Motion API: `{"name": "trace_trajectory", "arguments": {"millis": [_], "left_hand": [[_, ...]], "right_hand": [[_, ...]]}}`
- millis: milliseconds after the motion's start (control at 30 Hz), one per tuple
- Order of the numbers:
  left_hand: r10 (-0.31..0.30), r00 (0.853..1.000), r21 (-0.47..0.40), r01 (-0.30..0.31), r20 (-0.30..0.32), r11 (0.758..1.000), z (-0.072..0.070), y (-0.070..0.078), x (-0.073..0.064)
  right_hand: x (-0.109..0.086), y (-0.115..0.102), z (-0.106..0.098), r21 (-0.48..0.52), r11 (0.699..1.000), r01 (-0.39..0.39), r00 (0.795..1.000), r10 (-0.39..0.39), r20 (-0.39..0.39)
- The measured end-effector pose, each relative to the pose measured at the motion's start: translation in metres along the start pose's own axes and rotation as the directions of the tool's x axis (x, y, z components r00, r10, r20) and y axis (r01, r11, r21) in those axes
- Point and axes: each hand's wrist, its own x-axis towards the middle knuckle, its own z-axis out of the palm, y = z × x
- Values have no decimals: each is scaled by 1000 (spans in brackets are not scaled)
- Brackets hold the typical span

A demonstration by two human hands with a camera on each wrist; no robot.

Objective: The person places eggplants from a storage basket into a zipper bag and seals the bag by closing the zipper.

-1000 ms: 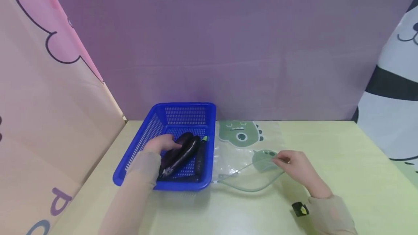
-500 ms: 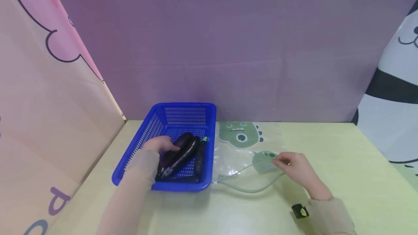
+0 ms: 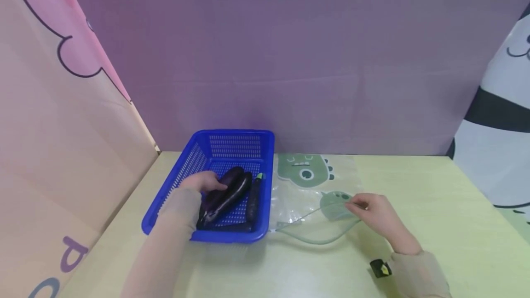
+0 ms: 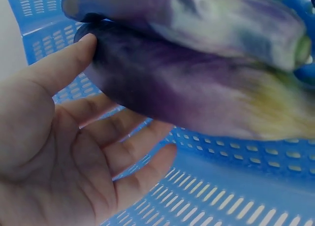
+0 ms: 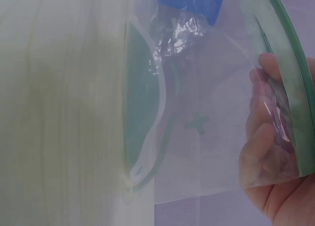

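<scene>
My left hand (image 3: 202, 182) reaches into a blue plastic basket (image 3: 271, 183) and holds a dark purple eggplant (image 4: 162, 83). In the left wrist view the thumb lies on its end, with the fingers along its underside. A second eggplant (image 3: 236, 197) lies against it, and a thinner one with a green stem end (image 3: 253, 201) lies to the right. My right hand (image 3: 374, 210) pinches the rim of a clear zip bag (image 3: 306, 176) with green cartoon prints. The bag's green zip strip (image 5: 295, 63) bows away from the other side, so its mouth gapes.
The basket stands at the left of the pale wooden table (image 3: 426, 197), beside the bag. A small black object with a yellow mark (image 3: 380, 268) is by the right sleeve. A purple cloth wall (image 3: 314, 59) rises behind the table.
The two eggplants by my left hand have shifted very slightly within the basket. My right hand keeps its pinch on the bag's rim, and the bag stays in place.
</scene>
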Motion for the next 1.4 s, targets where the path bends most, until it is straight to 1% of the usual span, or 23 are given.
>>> {"name": "trace_trajectory", "arguments": {"millis": [33,133,200,367,533,667,933,1000,1133,1233,1400], "left_hand": [[7,1000,3,-7,-2,1000,0,0,0],[5,1000,-25,-6,-6,1000,0,0,-2],[-10,1000,-43,9,-10,999,1,-1,-2],[-35,999,-21,34,-32,999,1,-3,-2],[-25,998,29,26,-58,999,-1,-3,-2],[0,997,61,5,-78,998,-3,-3,-3],[15,997,96,-7,-81,995,-6,-3,-1],[28,996,122,-17,-85,992,-6,-4,0],[72,992,187,-52,-104,981,-8,-3,2],[79,990,218,-51,-120,975,-9,-2,4],[44,991,230,-13,-129,973,-11,0,7]], "right_hand": [[0,0,0,1,1000,1,1000,-1,1],[0,0,1,1,1000,2,1000,-2,3],[0,0,1,3,1000,3,1000,-3,3],[0,0,2,5,1000,2,1000,-2,0],[0,0,2,4,1000,0,1000,0,1],[-1,-1,1,12,1000,-8,1000,8,5],[-1,-2,0,14,1000,-9,1000,8,4],[-1,-2,1,13,1000,-15,1000,15,8],[-1,-2,1,14,1000,-26,1000,25,12],[-2,-1,1,12,1000,-21,1000,21,8],[-1,-1,1,9,1000,-4,1000,4,-1]]}}
